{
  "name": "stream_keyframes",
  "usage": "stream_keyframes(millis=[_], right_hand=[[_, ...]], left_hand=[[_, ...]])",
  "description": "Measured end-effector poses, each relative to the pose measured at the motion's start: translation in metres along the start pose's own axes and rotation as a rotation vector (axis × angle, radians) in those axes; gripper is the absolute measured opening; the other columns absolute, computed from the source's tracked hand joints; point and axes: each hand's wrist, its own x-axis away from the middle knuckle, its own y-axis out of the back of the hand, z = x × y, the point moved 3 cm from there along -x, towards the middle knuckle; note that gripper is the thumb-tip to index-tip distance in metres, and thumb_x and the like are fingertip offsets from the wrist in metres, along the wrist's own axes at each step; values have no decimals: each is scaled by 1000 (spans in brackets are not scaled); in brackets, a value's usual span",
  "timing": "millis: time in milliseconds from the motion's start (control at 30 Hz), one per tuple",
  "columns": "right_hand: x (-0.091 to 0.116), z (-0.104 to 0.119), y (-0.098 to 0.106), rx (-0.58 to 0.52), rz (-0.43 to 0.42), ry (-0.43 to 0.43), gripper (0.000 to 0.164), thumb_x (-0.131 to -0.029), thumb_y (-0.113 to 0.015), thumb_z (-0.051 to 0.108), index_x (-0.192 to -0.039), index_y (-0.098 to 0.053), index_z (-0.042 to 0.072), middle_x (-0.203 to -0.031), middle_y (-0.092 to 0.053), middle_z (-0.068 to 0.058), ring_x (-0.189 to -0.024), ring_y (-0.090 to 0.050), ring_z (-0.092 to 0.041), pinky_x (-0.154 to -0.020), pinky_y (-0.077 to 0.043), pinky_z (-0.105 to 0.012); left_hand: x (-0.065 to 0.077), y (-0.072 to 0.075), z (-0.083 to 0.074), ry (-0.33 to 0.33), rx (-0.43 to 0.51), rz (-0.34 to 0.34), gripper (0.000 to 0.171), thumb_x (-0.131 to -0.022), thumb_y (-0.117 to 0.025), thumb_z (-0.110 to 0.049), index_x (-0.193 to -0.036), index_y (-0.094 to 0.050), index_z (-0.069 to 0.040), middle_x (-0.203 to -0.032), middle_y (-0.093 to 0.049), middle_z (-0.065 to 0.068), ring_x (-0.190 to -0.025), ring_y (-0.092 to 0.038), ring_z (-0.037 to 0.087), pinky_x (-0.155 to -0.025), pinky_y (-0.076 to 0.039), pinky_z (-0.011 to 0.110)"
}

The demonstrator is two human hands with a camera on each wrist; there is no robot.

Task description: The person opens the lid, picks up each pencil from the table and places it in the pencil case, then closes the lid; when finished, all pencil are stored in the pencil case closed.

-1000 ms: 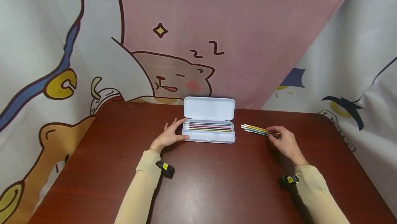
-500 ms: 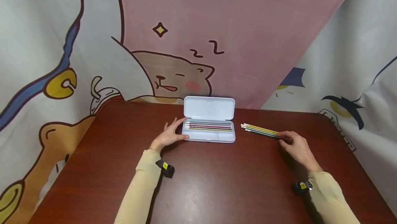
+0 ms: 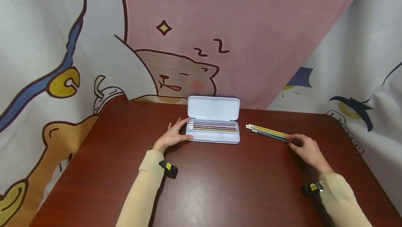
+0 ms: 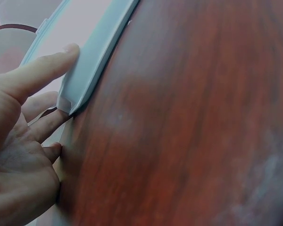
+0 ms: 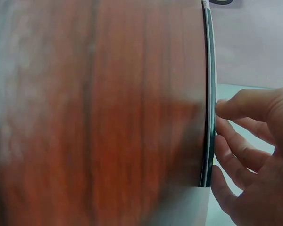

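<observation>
A white pencil case (image 3: 205, 136) lies with its lid (image 3: 213, 108) raised at the back of the table. Several pencils (image 3: 213, 127) lie side by side in its long rear compartment. My left hand (image 3: 171, 138) holds the case's left end, thumb on the front rim and fingers at the end and rear corner. Right of the case lies a small bundle of yellow and green-toned pencils (image 3: 270, 132), white ends toward the case. My right hand (image 3: 307, 148) has thumb and fingers round the bundle's right part. In the right wrist view a dark pencil (image 5: 209, 94) shows beside the thumb.
The brown wooden table (image 3: 220, 181) reaches back to a printed cloth (image 3: 251, 45) hanging behind it. More cloth hangs at both sides. A small front compartment (image 3: 230, 137) sits at the right of the case.
My right hand has slid rightward along the pencil bundle toward its far end, uncovering more of it. The left hand keeps its place on the case. The head view has shifted slightly.
</observation>
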Motion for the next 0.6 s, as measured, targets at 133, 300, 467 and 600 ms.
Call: stream_keyframes(millis=[133,300,467,600], right_hand=[[-1,-2,-2,1,37,1,21,-82,-70,-4,-103,-69,0,-99,-65,-18,-82,-57,-24,-66,-42,-27],[-2,-5,-5,-17,65,-15,18,-84,-69,-3,-101,-69,2,-93,-65,-12,-76,-54,-14,-64,-41,-24],[-2,1,-7,-54,67,6,15,-86,-67,-3,-101,-69,1,-98,-66,-14,-77,-52,-11,-64,-40,-21],[-5,13,-8,-80,40,39,15,-87,-67,-1,-101,-70,3,-101,-67,-15,-83,-54,-11,-68,-39,-18]], left_hand=[[0,1,0,0,-11,2,80,-84,-74,-28,-151,-33,-12,-154,-32,13,-146,-5,31,-111,11,53],[-1,2,0,1,-23,3,80,-84,-74,-29,-151,-32,-14,-154,-31,12,-146,-5,31,-111,11,52],[-1,1,1,0,-25,7,80,-84,-74,-29,-151,-33,-14,-154,-32,12,-146,-6,31,-111,11,52],[-1,0,2,4,-15,11,80,-84,-74,-28,-151,-33,-14,-154,-32,12,-146,-5,30,-111,11,51]])
